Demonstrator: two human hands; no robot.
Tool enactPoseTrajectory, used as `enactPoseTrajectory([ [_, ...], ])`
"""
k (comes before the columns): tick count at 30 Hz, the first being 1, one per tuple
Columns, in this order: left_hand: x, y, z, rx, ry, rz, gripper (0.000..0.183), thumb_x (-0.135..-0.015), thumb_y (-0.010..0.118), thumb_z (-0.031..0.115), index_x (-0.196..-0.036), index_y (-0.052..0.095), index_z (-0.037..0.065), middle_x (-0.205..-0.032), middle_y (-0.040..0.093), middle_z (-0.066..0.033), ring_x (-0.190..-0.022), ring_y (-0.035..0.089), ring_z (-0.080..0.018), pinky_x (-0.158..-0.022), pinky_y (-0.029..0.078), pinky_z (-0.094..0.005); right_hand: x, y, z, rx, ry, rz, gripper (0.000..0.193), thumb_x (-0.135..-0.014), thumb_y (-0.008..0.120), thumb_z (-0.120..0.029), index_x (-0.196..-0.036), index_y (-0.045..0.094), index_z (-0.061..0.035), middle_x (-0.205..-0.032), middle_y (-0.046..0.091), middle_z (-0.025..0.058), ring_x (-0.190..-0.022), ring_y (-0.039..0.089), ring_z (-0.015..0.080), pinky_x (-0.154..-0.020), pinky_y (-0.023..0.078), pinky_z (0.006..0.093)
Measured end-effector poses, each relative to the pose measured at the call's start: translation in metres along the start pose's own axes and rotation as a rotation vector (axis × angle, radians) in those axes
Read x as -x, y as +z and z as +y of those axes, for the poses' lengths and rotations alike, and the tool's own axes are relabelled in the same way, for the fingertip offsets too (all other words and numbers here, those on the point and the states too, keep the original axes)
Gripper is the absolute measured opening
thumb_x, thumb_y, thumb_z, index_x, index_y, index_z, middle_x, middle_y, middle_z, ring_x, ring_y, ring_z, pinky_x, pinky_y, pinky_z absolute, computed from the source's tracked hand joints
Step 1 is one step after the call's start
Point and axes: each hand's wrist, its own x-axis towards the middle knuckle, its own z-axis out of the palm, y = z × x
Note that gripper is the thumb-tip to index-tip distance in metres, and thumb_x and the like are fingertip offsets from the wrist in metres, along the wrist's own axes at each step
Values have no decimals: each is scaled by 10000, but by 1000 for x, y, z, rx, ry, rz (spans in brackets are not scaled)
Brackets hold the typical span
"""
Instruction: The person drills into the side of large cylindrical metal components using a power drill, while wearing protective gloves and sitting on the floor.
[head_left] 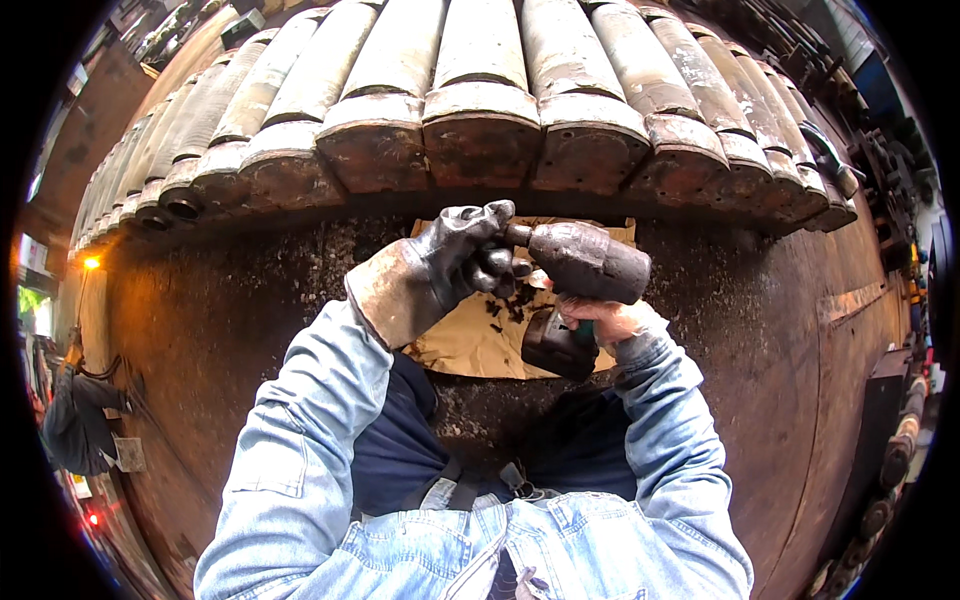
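My right hand (610, 318), bare, wraps round the handle of a dark, grimy cordless impact driver (590, 262). The tool points left, and its battery end hangs below my hand. My left hand (465, 255) wears a work glove, black and shiny over the fingers with a dirty tan cuff. Its fingers are curled closed at the nose of the driver; what they grip there is hidden. Beneath both hands lies a sheet of brown paper (450, 345) with dark crumbs of dirt on it.
A long row of large worn metal cylinders (480, 130) with heavy square-edged ends curves across the far side. Rusty, gritty metal flooring (230, 330) surrounds me. Another person (80, 415) in dark clothes is at the far left, below an orange lamp (92, 263). Dark round parts (890, 465) line the right edge.
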Motion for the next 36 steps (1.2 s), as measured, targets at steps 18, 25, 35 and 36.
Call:
enactPoseTrajectory([
  [18, 20, -16, 39, -691, 188, 84, 465, -1010, 617, 416, -812, 709, 5, -671, 681, -90, -536, 647, -162, -491, 519, -285, -25, -1, 16, 202, 50, -51, 461, -875, 652, 10, -1333, 603, -4, -820, 581, 10, -733, 509, 115, -719, 468, 291],
  [25, 5, -41, 31, -835, 213, 331, 460, -1000, 644, 412, -812, 696, -5, -673, 667, -60, -552, 630, -131, -519, 523, -271, -36, 18, 24, 9, -7, 5, 345, -861, 700, -22, -1203, 650, -19, -863, 616, 19, -762, 552, 137, -718, 463, 293],
  [35, -44, -48, -23, -1792, 33, 254, 435, -909, 649, 466, -1127, 724, 97, -1086, 728, -175, -1024, 694, -352, -917, 541, -436, -83, -32, 71, 196, 59, 441, 230, -905, 687, -295, -861, 629, -76, -779, 586, -5, -739, 512, 144, -718, 420, 321],
  [36, -46, -43, -23, -1830, -28, 228, 447, -907, 646, 469, -1169, 714, 113, -1126, 723, -170, -1061, 686, -343, -941, 535, -430, -84, -30, 67, 194, 63, 440, 230, -905, 687, -295, -861, 629, -76, -779, 586, -5, -739, 512, 144, -718, 420, 321],
])
